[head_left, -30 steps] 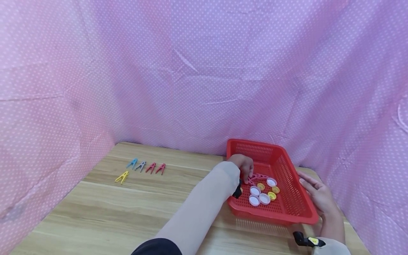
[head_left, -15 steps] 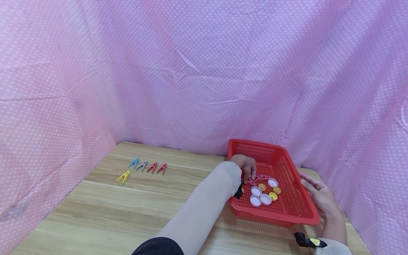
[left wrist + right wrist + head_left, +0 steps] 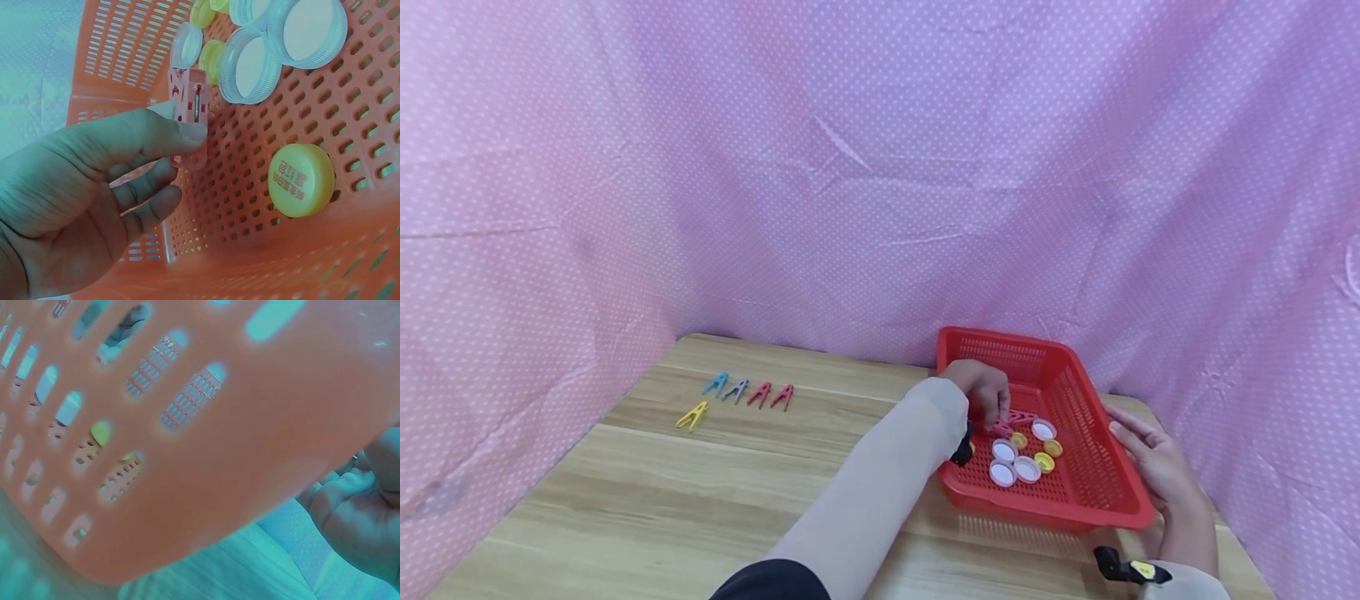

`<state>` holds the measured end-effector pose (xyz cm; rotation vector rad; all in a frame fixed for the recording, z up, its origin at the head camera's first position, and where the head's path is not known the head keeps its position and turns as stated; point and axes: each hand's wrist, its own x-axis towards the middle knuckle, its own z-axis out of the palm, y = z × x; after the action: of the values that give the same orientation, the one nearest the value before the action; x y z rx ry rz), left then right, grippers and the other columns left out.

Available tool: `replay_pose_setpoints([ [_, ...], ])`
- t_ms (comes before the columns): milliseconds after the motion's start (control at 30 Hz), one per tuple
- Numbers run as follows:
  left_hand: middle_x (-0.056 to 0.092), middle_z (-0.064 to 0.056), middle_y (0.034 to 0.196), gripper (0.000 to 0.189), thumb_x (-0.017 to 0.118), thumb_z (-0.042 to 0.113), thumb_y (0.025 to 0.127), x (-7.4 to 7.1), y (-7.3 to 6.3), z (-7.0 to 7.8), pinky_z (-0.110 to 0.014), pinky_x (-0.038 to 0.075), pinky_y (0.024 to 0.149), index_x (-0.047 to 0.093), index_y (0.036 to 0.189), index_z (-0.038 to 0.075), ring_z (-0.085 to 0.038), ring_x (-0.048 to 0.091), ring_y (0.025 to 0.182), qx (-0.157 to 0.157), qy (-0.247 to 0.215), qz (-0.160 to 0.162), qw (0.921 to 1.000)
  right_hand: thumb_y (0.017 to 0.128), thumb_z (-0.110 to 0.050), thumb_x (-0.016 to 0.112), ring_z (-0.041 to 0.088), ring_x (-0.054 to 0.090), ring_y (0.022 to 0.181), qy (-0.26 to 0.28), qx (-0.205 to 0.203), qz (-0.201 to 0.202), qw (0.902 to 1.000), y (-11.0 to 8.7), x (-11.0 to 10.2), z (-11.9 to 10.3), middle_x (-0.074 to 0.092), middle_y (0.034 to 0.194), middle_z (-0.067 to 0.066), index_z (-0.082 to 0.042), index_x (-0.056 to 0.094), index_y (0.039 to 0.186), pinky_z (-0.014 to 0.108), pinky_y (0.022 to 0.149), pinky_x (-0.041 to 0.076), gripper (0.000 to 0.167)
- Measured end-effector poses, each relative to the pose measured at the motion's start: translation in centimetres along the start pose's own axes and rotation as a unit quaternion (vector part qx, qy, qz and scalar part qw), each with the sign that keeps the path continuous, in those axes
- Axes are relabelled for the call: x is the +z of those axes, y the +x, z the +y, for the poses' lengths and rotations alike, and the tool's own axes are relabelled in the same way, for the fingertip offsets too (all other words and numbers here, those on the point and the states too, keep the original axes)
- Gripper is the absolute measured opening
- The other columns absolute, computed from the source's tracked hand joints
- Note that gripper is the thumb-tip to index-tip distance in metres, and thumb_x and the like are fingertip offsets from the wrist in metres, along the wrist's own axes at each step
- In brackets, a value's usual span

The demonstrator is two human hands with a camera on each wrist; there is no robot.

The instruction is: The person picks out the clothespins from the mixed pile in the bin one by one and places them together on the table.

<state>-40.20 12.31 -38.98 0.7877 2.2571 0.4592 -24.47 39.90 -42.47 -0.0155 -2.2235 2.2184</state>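
Note:
Inside the red plastic basket (image 3: pixel 1078 521), my left hand (image 3: pixel 985 392) pinches a pink clothespin (image 3: pixel 192 100) between thumb and fingers, plainly seen in the left wrist view. More pink clothespins (image 3: pixel 1024 417) lie just beyond the fingertips. My right hand (image 3: pixel 1157 462) holds the basket's right rim from outside, thumb at the edge; in the right wrist view the basket wall hides part of that hand. Several clear bottle caps with white liners (image 3: pixel 1027 469) and yellow bottle caps (image 3: pixel 1043 462) lie on the basket floor. One yellow cap (image 3: pixel 301 180) with printed characters sits below my left wrist.
At the table's left stand-alone clothespins lie in a loose row: blue (image 3: pixel 717 383), grey (image 3: pixel 735 390) and two red (image 3: pixel 760 394), with a yellow clothespin (image 3: pixel 692 415) in front. Pink dotted cloth (image 3: pixel 880 167) hangs behind the wooden table (image 3: pixel 700 500).
My left hand has shifted slightly right within the basket, with the pink clothespin at its fingertips moving along. My right hand keeps its hold on the rim.

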Motion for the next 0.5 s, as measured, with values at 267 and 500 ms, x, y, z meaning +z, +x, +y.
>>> replay_pose_setpoints([
  [267,0.07,0.005,0.096,0.01,0.079,0.009,0.089,-0.4,-0.3,1.0,-0.021,0.051,0.078,0.077,0.093,0.018,-0.009,0.058,0.095,0.05,0.025,0.035,0.9978,0.105,-0.02,0.061,0.014,0.075,0.085,0.005,-0.02,-0.003,0.9998,-0.2,0.1,0.0,0.075,0.102,-0.012,-0.03,0.066,0.138,0.034,0.07,0.061,0.035],
  [500,0.068,0.003,0.093,0.006,0.076,0.008,0.092,-1.4,-1.8,2.3,-0.027,0.053,0.083,0.075,0.093,0.014,-0.01,0.058,0.09,0.092,0.001,0.058,0.9941,0.105,-0.018,0.059,0.015,0.075,0.086,0.017,-0.021,-0.011,0.9996,-0.1,0.1,0.2,0.076,0.103,-0.01,-0.03,0.066,0.138,0.034,0.071,0.061,0.036],
])
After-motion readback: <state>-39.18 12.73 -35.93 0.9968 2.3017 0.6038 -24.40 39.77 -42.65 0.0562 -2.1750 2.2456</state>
